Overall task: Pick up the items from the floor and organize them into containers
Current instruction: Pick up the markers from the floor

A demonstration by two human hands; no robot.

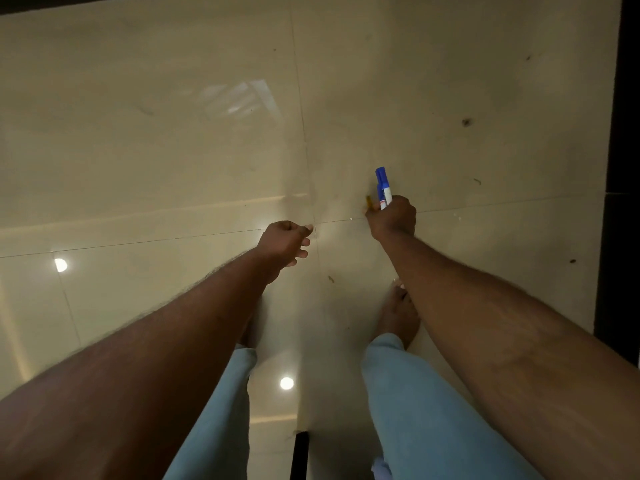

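My right hand [393, 216] grips a blue-capped white marker [383, 188] that sticks up out of the fist, cap pointing away from me. A small yellow-brown item [368, 201] shows at the left side of the same fist; what it is I cannot tell. My left hand [285, 242] hangs over the glossy cream tiled floor [173, 150] with its fingers loosely curled and nothing visible in it. No container is in view.
My bare feet [398, 317] and light blue trouser legs [415, 410] are below the hands. A dark band [623, 168] runs along the right edge of the floor. Small dark specks [466, 122] lie on the tiles at the right.
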